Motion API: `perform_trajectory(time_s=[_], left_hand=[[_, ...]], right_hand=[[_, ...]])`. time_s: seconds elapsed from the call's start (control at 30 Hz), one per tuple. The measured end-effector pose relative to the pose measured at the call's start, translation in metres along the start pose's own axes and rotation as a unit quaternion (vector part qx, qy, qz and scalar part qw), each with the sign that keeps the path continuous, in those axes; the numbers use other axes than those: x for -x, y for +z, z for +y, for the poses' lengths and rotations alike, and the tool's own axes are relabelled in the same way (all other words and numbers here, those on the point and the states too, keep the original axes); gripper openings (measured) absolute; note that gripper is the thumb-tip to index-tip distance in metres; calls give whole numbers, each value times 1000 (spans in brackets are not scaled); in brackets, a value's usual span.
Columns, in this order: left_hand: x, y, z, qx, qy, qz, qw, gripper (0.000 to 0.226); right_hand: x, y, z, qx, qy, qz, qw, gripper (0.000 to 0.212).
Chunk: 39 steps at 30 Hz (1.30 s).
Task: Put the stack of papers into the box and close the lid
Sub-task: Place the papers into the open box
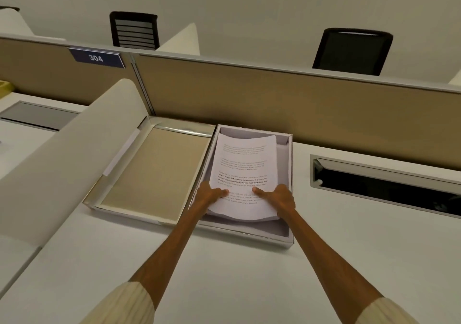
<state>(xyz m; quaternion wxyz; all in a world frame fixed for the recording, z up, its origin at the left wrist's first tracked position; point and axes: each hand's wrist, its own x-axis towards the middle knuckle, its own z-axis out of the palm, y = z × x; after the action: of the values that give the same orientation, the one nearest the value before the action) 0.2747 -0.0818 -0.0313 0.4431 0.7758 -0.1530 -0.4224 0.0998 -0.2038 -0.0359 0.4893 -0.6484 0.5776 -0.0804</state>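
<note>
A white stack of printed papers [243, 173] lies inside the open grey box [284, 236] on the white desk, its near end lifted and bowed. My left hand [210, 195] grips the stack's near left corner, thumb on top. My right hand [278, 197] grips the near right corner the same way. The box's lid [152, 171] lies inside-up beside the box on its left, touching it, with a tan inner face and shiny silver rim.
A tan partition [274, 99] rises right behind the box. A curved white divider [62, 161] stands left of the lid. A cable slot [384, 183] opens in the desk to the right. Two black chairs [351, 51] stand beyond the partition.
</note>
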Motion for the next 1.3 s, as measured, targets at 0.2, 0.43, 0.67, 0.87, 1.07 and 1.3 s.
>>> perform_trajectory(time_s=[0.2, 0.43, 0.67, 0.87, 1.07, 1.3], left_hand=[[4, 0, -7, -28, 68, 10, 997, 50], [3, -2, -7, -43, 61, -8, 997, 53], [11, -5, 0, -177, 35, 23, 983, 54], [26, 4, -19, -240, 86, 112, 960, 38], [32, 6, -19, -238, 97, 123, 959, 38], [44, 7, -16, -218, 88, 108, 966, 41]], right_hand=[[-3, 1, 0, 0, 31, -7, 999, 69], [1, -2, 1, 34, 40, -9, 999, 71], [17, 9, -1, 92, 27, 72, 993, 61], [43, 29, 4, 109, -20, 159, 981, 46], [53, 32, 11, 146, -49, 143, 978, 47], [57, 21, 4, 137, -26, 117, 983, 42]])
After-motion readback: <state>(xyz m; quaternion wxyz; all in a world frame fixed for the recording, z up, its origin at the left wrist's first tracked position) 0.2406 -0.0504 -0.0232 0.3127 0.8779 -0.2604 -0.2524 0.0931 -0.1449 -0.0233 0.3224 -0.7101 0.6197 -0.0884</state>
